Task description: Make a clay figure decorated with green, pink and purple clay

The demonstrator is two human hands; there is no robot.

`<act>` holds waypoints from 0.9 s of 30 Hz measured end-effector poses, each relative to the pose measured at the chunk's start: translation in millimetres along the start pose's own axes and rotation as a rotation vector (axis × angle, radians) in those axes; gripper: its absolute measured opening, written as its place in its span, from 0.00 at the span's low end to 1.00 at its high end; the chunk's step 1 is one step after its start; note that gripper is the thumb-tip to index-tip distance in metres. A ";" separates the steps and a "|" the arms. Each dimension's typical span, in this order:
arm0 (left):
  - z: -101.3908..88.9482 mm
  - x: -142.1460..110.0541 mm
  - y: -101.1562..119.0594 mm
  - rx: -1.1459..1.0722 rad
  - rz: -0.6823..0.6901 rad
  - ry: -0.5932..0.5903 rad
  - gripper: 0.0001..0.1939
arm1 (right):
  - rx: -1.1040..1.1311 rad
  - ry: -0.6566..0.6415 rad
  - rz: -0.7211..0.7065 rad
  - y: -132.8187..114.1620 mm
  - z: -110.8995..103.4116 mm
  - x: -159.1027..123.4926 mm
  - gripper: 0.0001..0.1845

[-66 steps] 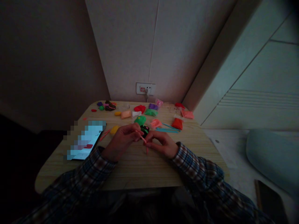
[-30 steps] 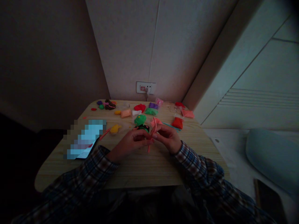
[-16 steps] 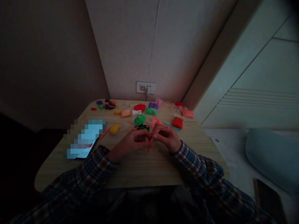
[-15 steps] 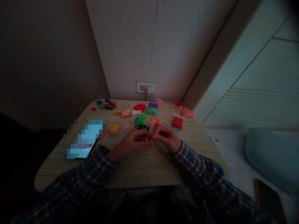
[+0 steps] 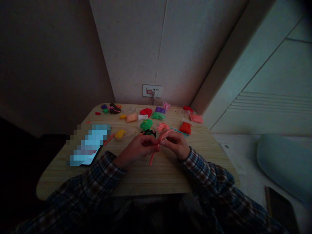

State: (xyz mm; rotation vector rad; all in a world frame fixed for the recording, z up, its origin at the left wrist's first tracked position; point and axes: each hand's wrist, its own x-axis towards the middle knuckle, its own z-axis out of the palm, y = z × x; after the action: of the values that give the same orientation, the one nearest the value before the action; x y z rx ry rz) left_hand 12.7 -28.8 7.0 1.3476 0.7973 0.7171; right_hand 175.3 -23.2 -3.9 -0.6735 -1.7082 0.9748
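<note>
at the frame's centre, just below middle height, the left hand and right hand pinch a pink strand between their fingertips, its lower end hanging down; the green lump sits just above, the phone at lower left.

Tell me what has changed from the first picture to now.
The left hand has moved right, and the right hand slightly right and away from the body. The pink strand, held throughout, now has one end slanting up by the right hand's fingers. The phone and green lump stayed put.
</note>
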 end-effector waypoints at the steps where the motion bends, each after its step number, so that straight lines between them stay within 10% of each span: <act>1: 0.0 -0.3 0.1 -0.008 -0.016 -0.007 0.11 | 0.009 0.010 0.004 0.0 0.0 0.0 0.13; 27: -2.1 -2.8 1.4 -0.021 -0.051 0.052 0.09 | 0.033 0.046 0.029 3.4 -0.9 -2.1 0.12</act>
State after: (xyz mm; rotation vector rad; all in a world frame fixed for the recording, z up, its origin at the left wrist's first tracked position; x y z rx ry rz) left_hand 9.5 -29.9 8.6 1.2896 0.8601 0.7205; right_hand 176.8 -22.8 -7.7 -0.6956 -1.6428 0.9986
